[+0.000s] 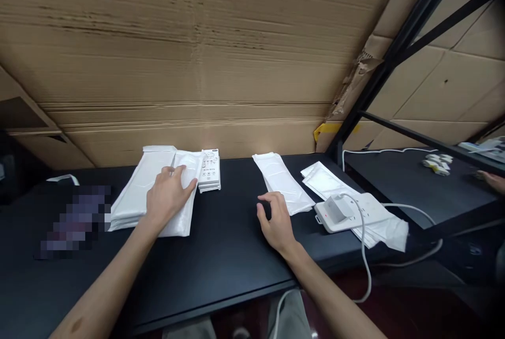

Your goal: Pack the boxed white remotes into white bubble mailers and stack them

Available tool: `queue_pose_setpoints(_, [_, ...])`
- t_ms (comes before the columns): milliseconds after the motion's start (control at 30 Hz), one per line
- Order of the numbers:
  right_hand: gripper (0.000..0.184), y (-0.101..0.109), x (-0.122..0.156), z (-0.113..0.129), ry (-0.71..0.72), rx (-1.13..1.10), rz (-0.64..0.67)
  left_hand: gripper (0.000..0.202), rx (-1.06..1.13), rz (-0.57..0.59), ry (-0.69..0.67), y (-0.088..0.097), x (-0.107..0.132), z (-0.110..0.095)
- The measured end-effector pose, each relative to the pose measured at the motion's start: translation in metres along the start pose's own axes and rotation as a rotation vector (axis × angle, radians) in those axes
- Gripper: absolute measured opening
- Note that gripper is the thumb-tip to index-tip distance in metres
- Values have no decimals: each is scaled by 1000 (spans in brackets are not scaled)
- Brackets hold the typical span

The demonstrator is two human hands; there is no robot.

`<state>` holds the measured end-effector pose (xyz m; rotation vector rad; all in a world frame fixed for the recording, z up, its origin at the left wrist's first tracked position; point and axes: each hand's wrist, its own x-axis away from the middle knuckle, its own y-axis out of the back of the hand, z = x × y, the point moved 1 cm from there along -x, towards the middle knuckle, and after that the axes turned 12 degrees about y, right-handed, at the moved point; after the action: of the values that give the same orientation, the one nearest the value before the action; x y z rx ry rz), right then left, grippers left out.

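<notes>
My left hand [169, 194] rests on a white padded envelope [177, 223], its thumb spread away from bent fingers. That envelope lies partly over a larger stack of white padded envelopes [136, 186]. Just right of it stands a short stack of small white boxes [210, 166] with black print. My right hand [276, 221] is over the table, thumb and fingers apart with nothing between them. Its fingertips are close to a narrow pile of white padded envelopes [284, 181]; whether they touch it I cannot tell.
A white power strip [351, 213] with a plugged-in adapter and cable lies on more white envelopes [319, 176]. Cardboard [197, 65] walls the back of the black table [221, 255]. A black metal frame [363, 92] rises at right, with another person's hand [493, 181] beyond it.
</notes>
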<state>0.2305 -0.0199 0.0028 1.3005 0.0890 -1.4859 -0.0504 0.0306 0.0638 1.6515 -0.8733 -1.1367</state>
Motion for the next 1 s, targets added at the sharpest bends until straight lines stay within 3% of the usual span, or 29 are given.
queue_pose_setpoints(133, [15,0,0,-1,7,35,24,50,-180,-43,-94,-13,-13,-8])
queue_pose_setpoints(433, [14,4,-4,2,77,202,64,43,-249,-75,-180,-39,-43,-8])
queue_pose_setpoints(567, [23,19,-14,-9,-60,444,138,47,-230,-101,-245,-39,-45,-3])
queue_pose_setpoints(800, [61,36,-21,-34,-346,680,383,44,-124,-118,-291,-32,-11,6])
queue_pose_setpoints(1000, [64,34,-23,-36,-422,696,436,41,-33,-26,-279,-36,18,8])
